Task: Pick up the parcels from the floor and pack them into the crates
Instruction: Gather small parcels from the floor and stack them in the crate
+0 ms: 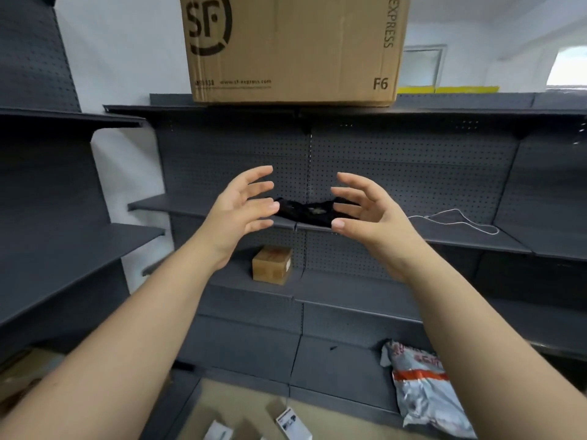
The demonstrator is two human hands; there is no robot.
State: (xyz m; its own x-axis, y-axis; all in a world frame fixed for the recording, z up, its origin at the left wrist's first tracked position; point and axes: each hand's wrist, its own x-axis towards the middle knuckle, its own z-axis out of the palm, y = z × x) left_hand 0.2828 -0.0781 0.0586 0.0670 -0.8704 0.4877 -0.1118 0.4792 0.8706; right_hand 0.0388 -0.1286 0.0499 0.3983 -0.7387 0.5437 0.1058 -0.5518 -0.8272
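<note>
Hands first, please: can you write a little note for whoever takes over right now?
Left hand and right hand: both open, empty, raised before the shelves.
Parcels: grey plastic mailer on the bottom shelf, right; small brown box on a lower shelf; small white packages lower down, at the bottom edge.
Big SF carton sits on top.
No crates in view, so packing done cannot be judged. Parcels in view remain unpacked.

two bare hands raised, fingers spread, palms facing each other: left hand (244,201), right hand (365,208), both empty, before dark grey pegboard shelving (413,173). large brown sf express box (292,49) on top shelf. small cardboard parcel (272,264) on lower shelf. grey plastic mailer (422,389) leaning at bottom right.
</note>
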